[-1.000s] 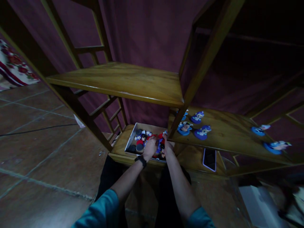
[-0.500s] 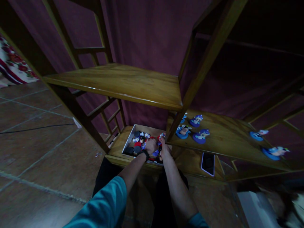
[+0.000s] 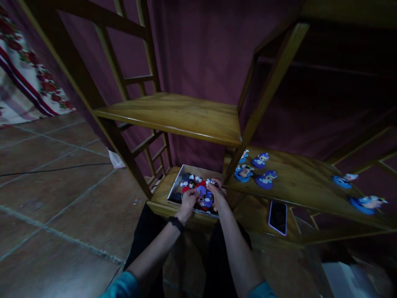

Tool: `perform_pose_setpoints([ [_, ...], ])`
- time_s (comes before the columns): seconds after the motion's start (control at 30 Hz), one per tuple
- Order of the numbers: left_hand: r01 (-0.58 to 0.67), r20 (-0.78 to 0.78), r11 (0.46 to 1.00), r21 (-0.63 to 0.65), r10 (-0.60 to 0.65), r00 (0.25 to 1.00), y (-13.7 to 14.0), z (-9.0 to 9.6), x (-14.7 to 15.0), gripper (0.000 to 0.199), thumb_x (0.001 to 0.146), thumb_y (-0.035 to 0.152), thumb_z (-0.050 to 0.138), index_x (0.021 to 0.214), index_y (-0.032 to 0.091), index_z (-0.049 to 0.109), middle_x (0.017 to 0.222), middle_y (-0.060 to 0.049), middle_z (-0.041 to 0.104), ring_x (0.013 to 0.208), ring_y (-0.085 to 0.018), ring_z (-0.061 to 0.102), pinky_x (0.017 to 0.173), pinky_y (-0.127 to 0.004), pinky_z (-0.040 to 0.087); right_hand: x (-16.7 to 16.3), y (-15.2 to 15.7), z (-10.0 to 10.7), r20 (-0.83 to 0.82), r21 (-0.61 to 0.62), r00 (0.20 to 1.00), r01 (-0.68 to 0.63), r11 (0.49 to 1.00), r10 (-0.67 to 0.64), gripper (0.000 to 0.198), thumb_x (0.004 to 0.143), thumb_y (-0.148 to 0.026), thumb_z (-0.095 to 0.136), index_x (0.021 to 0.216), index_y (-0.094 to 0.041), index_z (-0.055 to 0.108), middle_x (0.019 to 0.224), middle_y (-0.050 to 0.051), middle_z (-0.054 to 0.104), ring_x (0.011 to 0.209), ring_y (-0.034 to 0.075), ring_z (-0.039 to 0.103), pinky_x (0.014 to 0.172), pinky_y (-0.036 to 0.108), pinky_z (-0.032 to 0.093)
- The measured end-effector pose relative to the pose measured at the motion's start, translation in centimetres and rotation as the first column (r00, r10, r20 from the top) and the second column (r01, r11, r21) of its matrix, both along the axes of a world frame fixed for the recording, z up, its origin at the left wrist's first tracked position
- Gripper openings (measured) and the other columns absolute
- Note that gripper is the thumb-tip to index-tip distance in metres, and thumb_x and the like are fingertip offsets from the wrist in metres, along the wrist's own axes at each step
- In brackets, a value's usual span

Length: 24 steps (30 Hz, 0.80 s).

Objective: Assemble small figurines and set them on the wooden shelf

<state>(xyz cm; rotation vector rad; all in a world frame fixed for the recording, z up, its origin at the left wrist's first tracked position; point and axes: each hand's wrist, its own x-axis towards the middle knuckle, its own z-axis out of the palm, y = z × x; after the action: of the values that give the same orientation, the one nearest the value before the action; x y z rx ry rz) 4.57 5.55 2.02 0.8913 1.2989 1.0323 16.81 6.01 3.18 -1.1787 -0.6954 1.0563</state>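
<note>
A shallow open box sits on the low shelf, filled with small figurines and round bases in red, dark, purple and white. Over it, my left hand has its fingers closed at the edge of a purple round base. My right hand is closed around a small white-and-purple figurine at the box's right side. Base and figurine are close together; whether they are joined I cannot tell. Fingers partly hide both.
On the right shelf stand purple-based figurines and blue-based ones, with others farther right. A phone lies on the lower shelf. A wooden upright rises right of the box, and a wooden shelf overhangs it.
My left hand has drawn back from deep in the box, and a purple round base now shows between my hands. A figurine shows in my right hand. The view has shifted slightly.
</note>
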Motion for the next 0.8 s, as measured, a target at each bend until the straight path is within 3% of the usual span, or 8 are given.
perform_pose_setpoints([
  [0.1, -0.069, 0.343, 0.977, -0.200, 0.136, 0.929, -1.7, 0.7, -1.4, 0.009, 0.069, 0.009, 0.064, 0.073, 0.012, 0.056, 0.064, -0.005, 0.065, 0.060, -0.014, 0.064, 0.059, -0.024, 0.050, -0.4, -1.1, 0.7, 0.022, -0.042, 0.994, -0.103, 0.994, 0.104, 0.040, 0.059, -0.032, 0.067, 0.096, -0.019, 0.063, 0.087, 0.004, 0.067, 0.074, 0.018, 0.063, 0.061, 0.027, 0.051],
  [0.2, -0.065, 0.468, 0.975, -0.214, 0.161, 0.869, -3.2, 1.7, -2.4, 0.014, 0.066, 0.007, 0.067, 0.074, 0.011, 0.057, 0.066, -0.007, 0.067, 0.064, -0.015, 0.066, 0.062, -0.024, 0.053, -0.9, -2.2, 1.3, 0.108, -0.036, 0.973, -0.201, 0.979, 0.203, 0.039, 0.062, -0.032, 0.064, 0.099, -0.021, 0.063, 0.092, 0.003, 0.065, 0.079, 0.018, 0.062, 0.065, 0.028, 0.052],
  [0.33, -0.046, 0.498, 0.983, -0.175, 0.129, 0.857, -4.5, 3.0, -2.9, 0.012, 0.068, 0.007, 0.068, 0.077, 0.009, 0.061, 0.069, -0.008, 0.068, 0.066, -0.015, 0.067, 0.064, -0.024, 0.054, -1.6, -3.1, 1.8, 0.192, 0.030, 0.952, -0.249, 0.968, 0.239, 0.038, 0.066, -0.032, 0.060, 0.103, -0.022, 0.061, 0.098, 0.002, 0.065, 0.077, 0.017, 0.062, 0.066, 0.029, 0.053],
  [0.53, -0.052, 0.450, 0.990, -0.128, 0.105, 0.887, -5.5, 4.0, -2.9, 0.016, 0.063, 0.012, 0.074, 0.076, 0.008, 0.066, 0.069, -0.009, 0.069, 0.062, -0.014, 0.066, 0.062, -0.023, 0.054, -2.0, -3.9, 2.0, 0.301, 0.077, 0.911, -0.317, 0.945, 0.281, 0.037, 0.069, -0.028, 0.057, 0.105, -0.019, 0.060, 0.088, 0.003, 0.066, 0.075, 0.017, 0.061, 0.069, 0.030, 0.051],
  [0.8, -0.059, 0.445, 0.996, -0.059, 0.079, 0.892, -6.3, 4.4, -2.7, 0.024, 0.055, 0.017, 0.080, 0.073, 0.008, 0.068, 0.066, -0.007, 0.068, 0.058, -0.012, 0.064, 0.057, -0.020, 0.050, -2.0, -4.9, 2.4, 0.608, 0.136, 0.781, -0.278, 0.951, 0.141, 0.032, 0.072, -0.023, 0.053, 0.103, -0.023, 0.062, 0.101, 0.003, 0.065, 0.091, 0.019, 0.059, 0.082, 0.032, 0.046],
])
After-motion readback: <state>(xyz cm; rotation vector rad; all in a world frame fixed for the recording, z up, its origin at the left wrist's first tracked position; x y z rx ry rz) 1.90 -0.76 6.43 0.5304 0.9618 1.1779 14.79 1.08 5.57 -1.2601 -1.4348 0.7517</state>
